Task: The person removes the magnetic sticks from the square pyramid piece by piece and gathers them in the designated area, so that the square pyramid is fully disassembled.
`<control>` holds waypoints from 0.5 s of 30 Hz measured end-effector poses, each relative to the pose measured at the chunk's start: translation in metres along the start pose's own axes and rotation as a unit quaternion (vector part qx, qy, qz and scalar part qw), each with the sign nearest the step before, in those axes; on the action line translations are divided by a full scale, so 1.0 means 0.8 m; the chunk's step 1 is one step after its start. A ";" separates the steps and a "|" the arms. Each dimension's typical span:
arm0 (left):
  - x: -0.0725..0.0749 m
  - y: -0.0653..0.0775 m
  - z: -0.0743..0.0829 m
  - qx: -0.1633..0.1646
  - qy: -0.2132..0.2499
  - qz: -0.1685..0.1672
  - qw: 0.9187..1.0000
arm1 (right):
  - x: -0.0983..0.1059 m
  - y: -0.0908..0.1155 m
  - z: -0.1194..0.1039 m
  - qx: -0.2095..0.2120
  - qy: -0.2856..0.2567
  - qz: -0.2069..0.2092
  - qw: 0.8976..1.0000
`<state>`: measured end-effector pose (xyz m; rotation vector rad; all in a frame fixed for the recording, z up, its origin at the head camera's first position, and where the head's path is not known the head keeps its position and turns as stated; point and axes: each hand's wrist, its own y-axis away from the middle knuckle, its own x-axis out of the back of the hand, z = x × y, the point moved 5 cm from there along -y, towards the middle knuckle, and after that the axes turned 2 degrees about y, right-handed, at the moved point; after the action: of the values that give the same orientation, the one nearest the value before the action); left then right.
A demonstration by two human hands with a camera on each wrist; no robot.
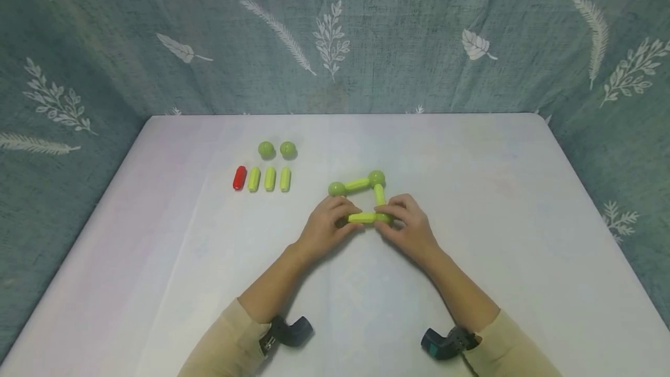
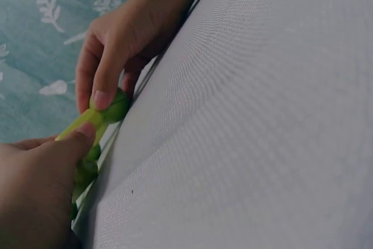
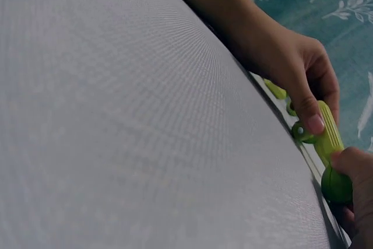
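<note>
Between both hands lies a yellow-green toy rod [image 1: 362,218] whose right end meets a green ball [image 3: 337,185]. My left hand [image 1: 328,223] pinches the rod near its left end. With thumb and fingers, my right hand [image 1: 407,227] grips the ball, which is mostly covered in the head view. From that ball a second rod [image 1: 379,194] runs back to a corner ball [image 1: 377,178]. A third rod [image 1: 357,185] joins that corner to another ball [image 1: 337,189], just beyond my left fingers. The pieces form a three-sided outline.
Left of the outline, a red rod [image 1: 239,178] and three yellow-green rods [image 1: 269,179] lie in a row. Two loose green balls [image 1: 266,150] sit behind them. Leaf-patterned cloth [image 1: 335,39] hangs along the far edge of the white table [image 1: 471,162].
</note>
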<state>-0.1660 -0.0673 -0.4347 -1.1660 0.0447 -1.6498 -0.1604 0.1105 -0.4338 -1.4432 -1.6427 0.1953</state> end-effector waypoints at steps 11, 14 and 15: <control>0.007 0.011 0.015 -0.034 -0.030 0.017 0.999 | -0.003 0.001 0.003 -0.023 -0.054 -0.016 0.998; 0.010 0.017 0.017 -0.030 -0.033 0.020 0.999 | -0.004 0.002 0.003 -0.032 -0.053 -0.023 0.998; 0.011 0.019 0.017 -0.025 -0.032 0.025 0.999 | -0.003 0.002 0.004 -0.039 -0.051 -0.021 0.998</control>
<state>-0.1455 -0.0738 -0.4299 -1.2450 0.0737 -1.5748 -0.1617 0.1105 -0.4376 -1.4768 -1.7784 0.1856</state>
